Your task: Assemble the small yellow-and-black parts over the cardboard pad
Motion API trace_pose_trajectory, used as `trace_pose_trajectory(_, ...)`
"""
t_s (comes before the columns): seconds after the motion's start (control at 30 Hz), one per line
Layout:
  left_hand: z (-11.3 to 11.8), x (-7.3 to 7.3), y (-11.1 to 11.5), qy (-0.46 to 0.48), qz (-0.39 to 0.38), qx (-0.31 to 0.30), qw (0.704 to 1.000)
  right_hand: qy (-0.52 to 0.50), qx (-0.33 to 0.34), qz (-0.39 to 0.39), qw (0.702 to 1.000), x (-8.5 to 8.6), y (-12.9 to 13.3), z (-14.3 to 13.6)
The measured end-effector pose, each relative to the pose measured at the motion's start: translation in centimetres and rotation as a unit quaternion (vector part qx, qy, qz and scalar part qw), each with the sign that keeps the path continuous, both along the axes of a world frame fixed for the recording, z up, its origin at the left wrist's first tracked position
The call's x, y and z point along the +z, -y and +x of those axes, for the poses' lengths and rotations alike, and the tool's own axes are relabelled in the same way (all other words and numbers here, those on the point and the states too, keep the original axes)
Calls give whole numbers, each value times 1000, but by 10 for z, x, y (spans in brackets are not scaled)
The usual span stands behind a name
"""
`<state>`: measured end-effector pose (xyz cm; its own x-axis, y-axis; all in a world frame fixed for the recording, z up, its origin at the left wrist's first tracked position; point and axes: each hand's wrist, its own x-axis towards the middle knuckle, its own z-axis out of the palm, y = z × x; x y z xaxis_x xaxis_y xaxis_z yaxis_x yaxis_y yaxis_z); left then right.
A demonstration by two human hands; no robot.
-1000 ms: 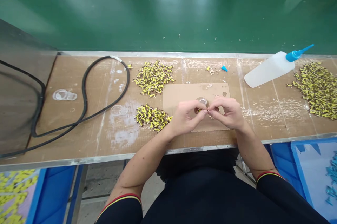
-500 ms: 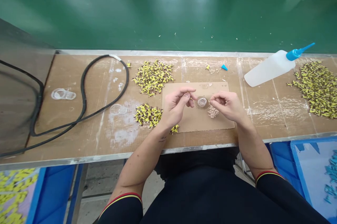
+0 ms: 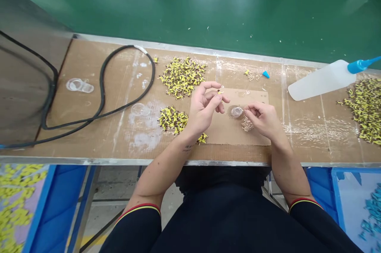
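Between the thumb and fingertips of my left hand (image 3: 206,106) is a small yellow-and-brown piece (image 3: 219,92), held above the cardboard sheet (image 3: 226,132). My right hand (image 3: 262,118) is pinched at the right edge of a small round clear dish (image 3: 236,112) of whitish, glue-like stuff. What its fingertips hold is too small to make out. Just below the dish, partly under the right fingers, lies a heap of tiny pale pink bits (image 3: 247,124). Two heaps of yellow-and-brown pieces lie to the left, a far one (image 3: 183,76) and a near one (image 3: 172,120).
A white squeeze bottle (image 3: 321,80) with a blue nozzle lies at the right, beside a large yellow heap (image 3: 370,110). A blue cap (image 3: 266,74) sits at the back. A black cable (image 3: 102,82) loops across the left. Blue bins (image 3: 64,197) stand below the table edge.
The view has shifted slightly. My left hand has lifted a little and its fingers have spread around the small piece. My right hand stays pinched beside the dish.
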<state>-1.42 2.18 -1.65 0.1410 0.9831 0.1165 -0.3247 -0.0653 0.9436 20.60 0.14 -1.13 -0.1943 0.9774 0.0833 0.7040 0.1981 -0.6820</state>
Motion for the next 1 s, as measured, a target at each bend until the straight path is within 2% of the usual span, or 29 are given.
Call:
trace_pose_trajectory(0.2, 1, -1, -1, 14, -3, 12, 1000, 15, -9, 4, 1000, 1, 1, -1)
trace_pose_trajectory(0.43, 2, 0, 1, -1, 17, -13, 1000, 32, -10, 5, 999, -1, 1, 0)
trace_pose_trajectory(0.67, 2, 1, 2, -23, 39, -8, 999, 33, -9, 9, 999, 1, 0, -1)
trace_pose_trajectory(1.0, 2, 4, 3, -5, 17, -19, 1000, 35, -7, 10, 999, 2, -1, -2)
